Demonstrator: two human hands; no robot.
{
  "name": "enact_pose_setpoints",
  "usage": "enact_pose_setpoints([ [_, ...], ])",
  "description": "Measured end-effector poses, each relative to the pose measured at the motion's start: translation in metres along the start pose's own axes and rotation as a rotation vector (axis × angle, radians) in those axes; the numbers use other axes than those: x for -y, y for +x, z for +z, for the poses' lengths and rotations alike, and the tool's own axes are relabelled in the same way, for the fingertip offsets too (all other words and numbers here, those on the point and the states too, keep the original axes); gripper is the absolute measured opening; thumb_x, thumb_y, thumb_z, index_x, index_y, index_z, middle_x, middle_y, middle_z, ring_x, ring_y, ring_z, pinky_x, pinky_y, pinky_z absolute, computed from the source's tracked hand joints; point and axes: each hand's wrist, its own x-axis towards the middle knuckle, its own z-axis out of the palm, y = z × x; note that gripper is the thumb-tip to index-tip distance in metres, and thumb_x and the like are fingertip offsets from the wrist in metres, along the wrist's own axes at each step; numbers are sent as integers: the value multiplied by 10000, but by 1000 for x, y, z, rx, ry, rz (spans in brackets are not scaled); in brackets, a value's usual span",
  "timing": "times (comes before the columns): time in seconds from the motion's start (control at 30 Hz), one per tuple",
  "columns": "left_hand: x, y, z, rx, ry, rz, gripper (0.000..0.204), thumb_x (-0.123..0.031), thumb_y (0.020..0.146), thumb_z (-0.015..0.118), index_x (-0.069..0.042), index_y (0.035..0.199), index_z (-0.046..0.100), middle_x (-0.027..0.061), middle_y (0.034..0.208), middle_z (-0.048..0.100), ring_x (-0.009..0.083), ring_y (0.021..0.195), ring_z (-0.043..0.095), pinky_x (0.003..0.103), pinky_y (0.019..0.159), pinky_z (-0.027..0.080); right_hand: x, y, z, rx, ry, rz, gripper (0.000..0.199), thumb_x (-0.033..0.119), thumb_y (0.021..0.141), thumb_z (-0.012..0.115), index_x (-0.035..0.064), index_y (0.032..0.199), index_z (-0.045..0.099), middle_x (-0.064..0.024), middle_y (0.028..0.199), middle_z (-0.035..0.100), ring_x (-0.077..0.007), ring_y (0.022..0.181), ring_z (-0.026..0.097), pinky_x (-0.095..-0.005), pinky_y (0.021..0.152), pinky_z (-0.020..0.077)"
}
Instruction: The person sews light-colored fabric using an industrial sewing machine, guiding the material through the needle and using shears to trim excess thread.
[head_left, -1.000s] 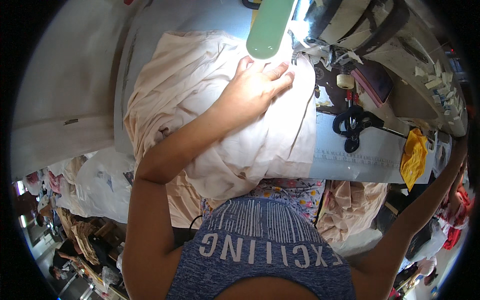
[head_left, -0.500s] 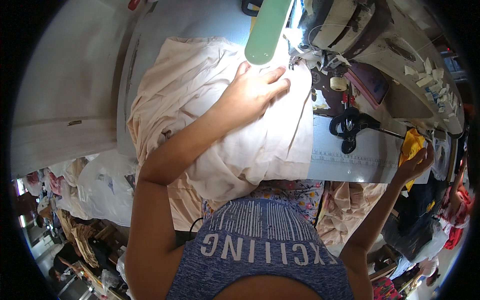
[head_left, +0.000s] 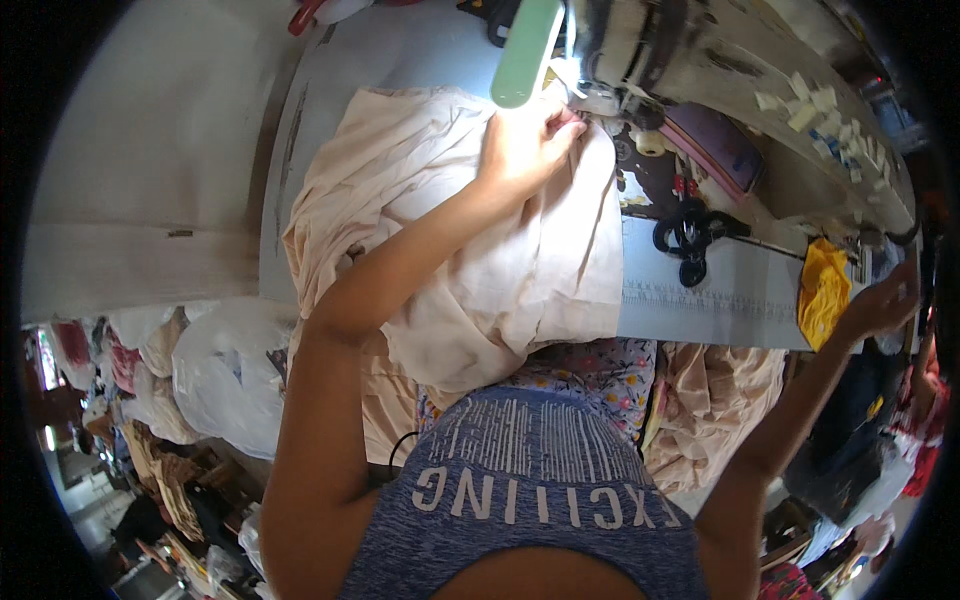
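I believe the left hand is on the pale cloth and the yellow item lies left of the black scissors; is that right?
Not quite: in the head view, the yellow item lies right of the black scissors; the left hand is on the pale cloth.

Sleeveless heathered blue top (head_left: 505, 540), scooped neckline (head_left: 520, 551), white block lettering (head_left: 546, 507) across chest, broken white stripes (head_left: 530, 435) below.

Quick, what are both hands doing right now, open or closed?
Left hand: on the pale cloth, fingers partly curled; can't tell if it's pinching.
Right hand: right of the yellow cloth, dim; can't tell if open or closed.
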Motion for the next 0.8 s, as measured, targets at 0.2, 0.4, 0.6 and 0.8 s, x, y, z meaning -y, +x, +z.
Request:
enact_pose_setpoints([
  [0.2, -10, -27, -15, 109, 219, 652, 134, 0, 673, 583, -87, 773, 591, 47, 938, 596, 228, 786, 576, 344, 682, 455, -146, 140, 85, 699, 208, 165, 336, 247, 919, 539, 24, 1167, 577, -100, 1083, 608, -191, 935, 579, -307, 832, 441],
  [0.4, -6, -20, -5, 252, 229, 524, 173, 29, 707, 548, -71, 846, 571, 88, 783, 563, 251, 727, 569, 337, 663, 457, -192, 130, 117, 746, 387, 437, 452, 330, 937, 481, -1, 1242, 531, -102, 1155, 594, -199, 1000, 576, -313, 904, 416],
  [0.6, -10, -30, -9, 321, -1, 367, 120, 21, 771, 531, -56, 862, 544, 107, 710, 536, 239, 644, 535, 323, 620, 446, -132, 0, 82, 266, 543, 482, 417, 318, 973, 400, 2, 1208, 537, -129, 1147, 594, -230, 1055, 540, -343, 909, 398],
  [0.8, -43, -68, -23, 556, -171, 143, 121, 78, 734, 534, -15, 810, 547, 87, 675, 539, 184, 605, 521, 267, 587, 426, -59, -37, 35, 148, 258, 607, 304, 249, 963, 457, -6, 1077, 578, -98, 1006, 600, -208, 909, 547, -321, 829, 420],
])
